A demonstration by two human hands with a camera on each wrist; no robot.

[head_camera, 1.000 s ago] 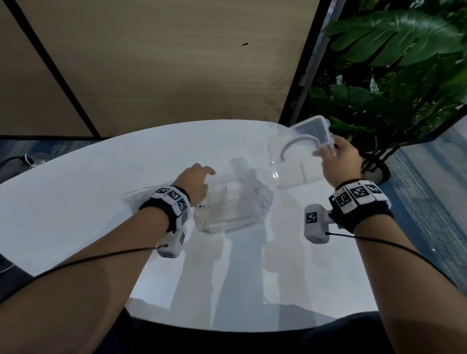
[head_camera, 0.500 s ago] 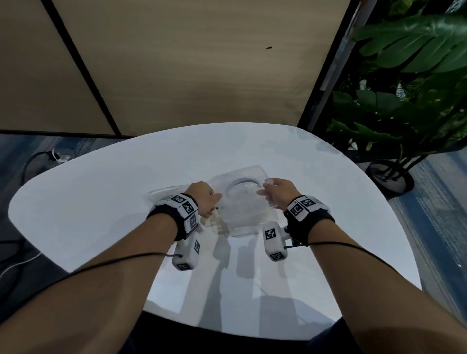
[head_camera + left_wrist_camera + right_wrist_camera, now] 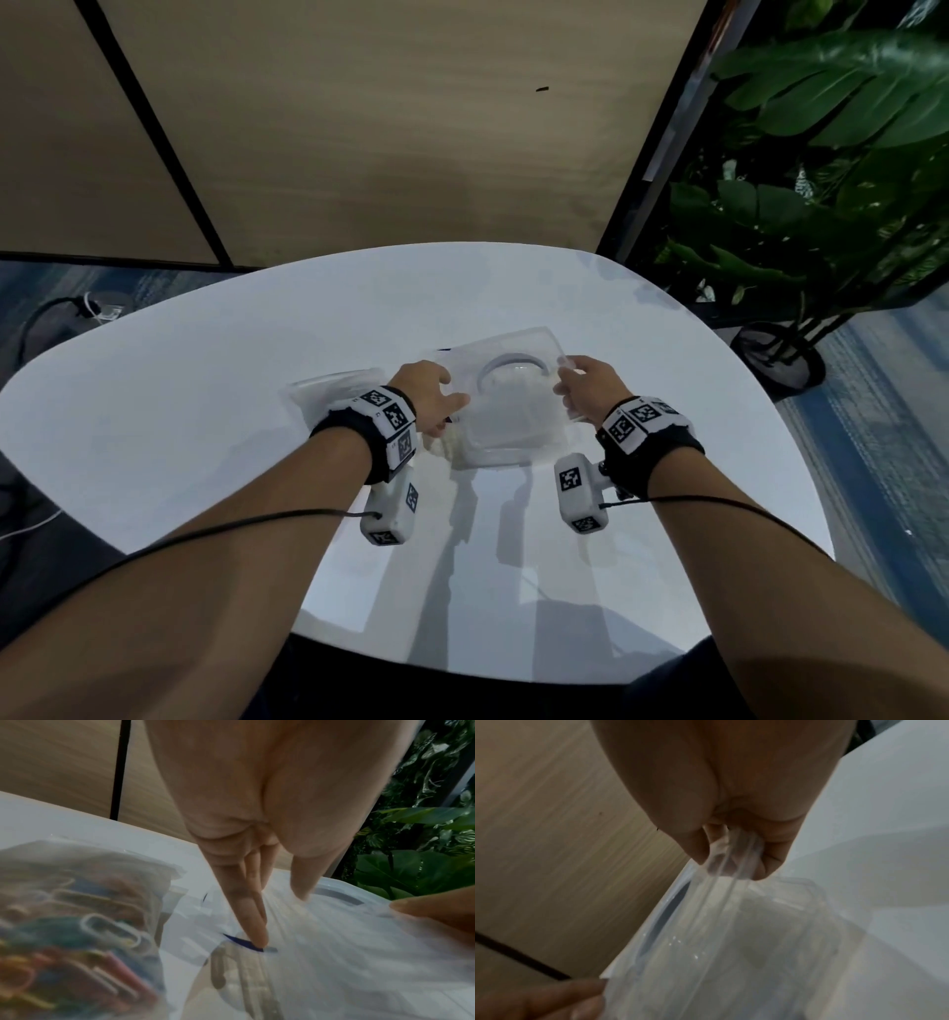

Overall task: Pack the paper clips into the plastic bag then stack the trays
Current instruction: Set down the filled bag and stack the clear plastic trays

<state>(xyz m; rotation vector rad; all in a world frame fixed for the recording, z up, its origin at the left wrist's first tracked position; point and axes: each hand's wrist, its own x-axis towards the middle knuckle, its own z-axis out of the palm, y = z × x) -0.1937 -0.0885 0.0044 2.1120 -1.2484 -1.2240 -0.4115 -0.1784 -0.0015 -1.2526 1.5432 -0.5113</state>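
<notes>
Two clear plastic trays [image 3: 513, 406] sit nested one in the other at the middle of the white table [image 3: 205, 411]. My right hand [image 3: 567, 383] pinches the upper tray's right rim [image 3: 734, 866] between thumb and fingers. My left hand [image 3: 452, 398] rests on the stack's left side, its straight fingers [image 3: 254, 923] touching the rim. The plastic bag [image 3: 328, 388] lies just left of the trays, behind my left wrist. In the left wrist view the bag [image 3: 77, 923] holds several coloured paper clips. I cannot tell whether its mouth is sealed.
A large potted plant [image 3: 821, 205] stands off the table's right side. A wood-panelled wall [image 3: 385, 128] is behind the table. Cables [image 3: 51, 318] lie on the floor at the far left. The table's near edge is close to my body.
My right hand carried the tray from up at the right down onto the tray at the table's middle. My left hand stayed at that lower tray.
</notes>
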